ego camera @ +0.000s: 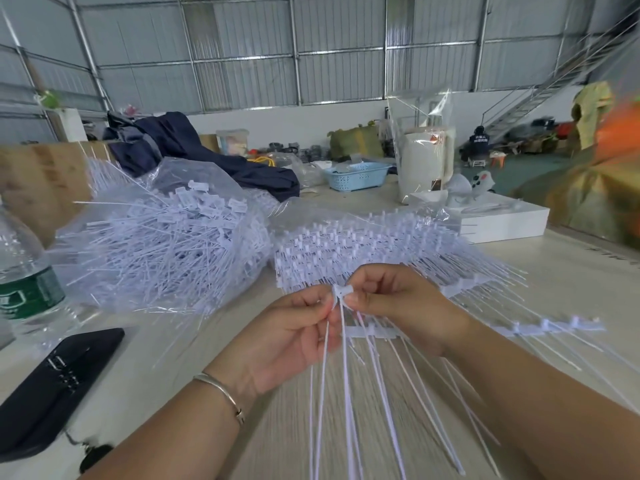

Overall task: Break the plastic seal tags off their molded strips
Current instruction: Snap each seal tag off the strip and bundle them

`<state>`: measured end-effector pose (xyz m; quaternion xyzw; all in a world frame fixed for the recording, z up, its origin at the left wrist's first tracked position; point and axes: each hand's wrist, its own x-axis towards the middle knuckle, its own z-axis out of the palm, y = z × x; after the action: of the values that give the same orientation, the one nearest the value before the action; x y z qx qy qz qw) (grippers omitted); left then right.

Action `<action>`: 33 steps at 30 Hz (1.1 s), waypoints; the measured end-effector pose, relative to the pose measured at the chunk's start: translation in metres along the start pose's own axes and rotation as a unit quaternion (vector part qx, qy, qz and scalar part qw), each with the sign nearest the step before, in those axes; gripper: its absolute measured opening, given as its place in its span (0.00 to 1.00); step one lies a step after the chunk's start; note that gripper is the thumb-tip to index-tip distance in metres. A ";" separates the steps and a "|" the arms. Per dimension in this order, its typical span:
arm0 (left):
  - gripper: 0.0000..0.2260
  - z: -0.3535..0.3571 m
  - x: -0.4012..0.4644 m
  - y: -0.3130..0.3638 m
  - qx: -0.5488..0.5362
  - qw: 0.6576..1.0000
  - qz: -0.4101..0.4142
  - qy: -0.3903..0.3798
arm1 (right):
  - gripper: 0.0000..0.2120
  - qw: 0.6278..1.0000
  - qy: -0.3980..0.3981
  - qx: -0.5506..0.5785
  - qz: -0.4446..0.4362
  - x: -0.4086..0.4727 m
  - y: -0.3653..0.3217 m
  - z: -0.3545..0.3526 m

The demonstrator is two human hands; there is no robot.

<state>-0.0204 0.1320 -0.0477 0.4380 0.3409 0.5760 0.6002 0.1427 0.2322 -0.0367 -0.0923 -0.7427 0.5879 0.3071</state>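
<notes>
**Seal tag pinched between both hands, above the counter**

Item: one white seal tag (343, 292), head uppermost, tail hanging toward the viewer. Left hand (294, 337) pinches it from the left, grip clamped on the tag and a few loose tails. Right hand (398, 303) pinches the tag's head from the right, fingers curled round it. Molded strip (557, 327) with remaining tags runs out to the right behind the right wrist, blurred. Stack of unbroken strips (363, 251) lies just behind the hands. Bag of separated tags (166, 237) sits to the left. Counter (571, 271): pale wood grain. Near left: water bottle (27, 278), dark phone (52, 386). Bracelet (221, 393) on left wrist.
</notes>
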 end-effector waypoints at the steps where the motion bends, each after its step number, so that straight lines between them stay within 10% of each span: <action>1: 0.07 0.001 0.000 -0.001 0.006 1.000 -0.003 0.002 | 0.06 1.000 -0.007 0.008 0.004 0.000 0.001 0.000; 13: 0.10 0.005 0.004 0.004 -0.034 0.993 0.008 0.113 | 0.17 0.993 0.116 -0.025 0.002 0.004 -0.002 0.005; 19: 0.14 0.000 0.003 0.002 0.038 0.981 0.024 0.188 | 0.02 0.983 0.130 -0.122 -0.031 0.004 0.000 0.001; 33: 0.17 -0.004 0.001 0.005 0.113 0.979 -0.027 0.168 | 0.07 0.984 0.146 -0.098 0.009 0.002 -0.013 -0.015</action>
<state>-0.0265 0.1330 -0.0444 0.3904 0.5115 0.5826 0.4966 0.1525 0.2411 -0.0220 -0.2134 -0.7429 0.4958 0.3959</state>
